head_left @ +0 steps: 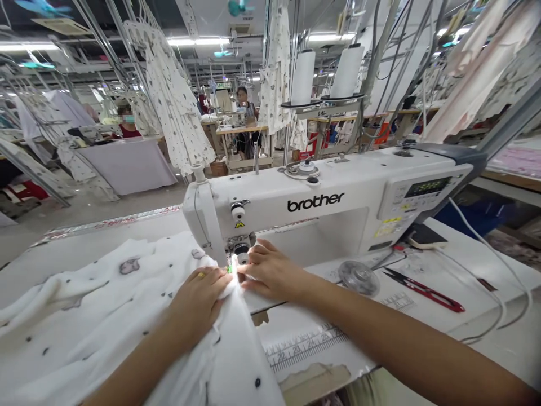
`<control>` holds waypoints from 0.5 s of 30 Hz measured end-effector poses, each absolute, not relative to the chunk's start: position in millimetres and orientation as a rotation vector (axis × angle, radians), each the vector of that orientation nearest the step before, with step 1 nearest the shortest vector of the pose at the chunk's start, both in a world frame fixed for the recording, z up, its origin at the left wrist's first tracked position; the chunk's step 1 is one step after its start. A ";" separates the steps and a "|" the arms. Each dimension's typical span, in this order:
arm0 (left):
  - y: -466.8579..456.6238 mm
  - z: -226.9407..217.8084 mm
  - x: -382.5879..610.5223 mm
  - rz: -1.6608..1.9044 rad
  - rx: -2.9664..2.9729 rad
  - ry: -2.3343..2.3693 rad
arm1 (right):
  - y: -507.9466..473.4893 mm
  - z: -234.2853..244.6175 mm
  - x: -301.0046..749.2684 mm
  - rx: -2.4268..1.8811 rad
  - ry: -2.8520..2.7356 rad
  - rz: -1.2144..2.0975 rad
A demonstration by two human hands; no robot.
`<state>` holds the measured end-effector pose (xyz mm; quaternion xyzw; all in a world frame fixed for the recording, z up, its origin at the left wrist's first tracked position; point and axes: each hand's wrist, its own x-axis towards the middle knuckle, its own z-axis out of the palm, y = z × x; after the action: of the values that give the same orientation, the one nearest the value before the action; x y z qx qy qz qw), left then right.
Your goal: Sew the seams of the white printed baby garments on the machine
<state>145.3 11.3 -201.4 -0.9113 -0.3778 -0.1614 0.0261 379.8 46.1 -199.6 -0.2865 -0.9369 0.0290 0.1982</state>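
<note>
Sewing floor, white machine table (473, 316) in front. Left hand (196, 301): fingers (213, 282) nearly flat and close together, pressed onto the cloth, no pinch showing, gold ring (200, 275) on one finger. Right hand (270, 272): fingers (257, 260) lightly curled, tips on a bunched fold just beside the presser foot (242, 254); firm grip or mere touch, cannot tell. Under both hands, white spotted fabric (127, 316), running up to the needle area and spread left across the table. Right of the hands, a clear round disc (358, 277) and red thread snips (422, 290). Above, Brother sewing machine (313, 203), white thread cones (303, 76) on a stand behind it. Farther off, hanging printed garments (169, 96), one co-worker (247, 110) at a distant table, another co-worker (129, 131) at left.
</note>
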 end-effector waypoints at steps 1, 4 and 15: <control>11.4 -200.3 145.3 -0.514 -2.829 -1.184 | 46.5 -197.3 379.6 -0.805 -2.615 0.086; 10.0 -197.0 139.4 -0.533 -2.884 -1.243 | 39.3 -188.8 381.5 -0.828 -2.581 0.092; -92.2 -189.4 128.7 -0.733 -2.926 -1.163 | -105.6 -215.0 383.4 -0.832 -1.040 1.373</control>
<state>128.7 -92.2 -189.4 -0.9041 -0.3595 -0.2265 -0.0456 383.4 -105.6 -215.0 -0.3552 -0.4441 0.5865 0.5767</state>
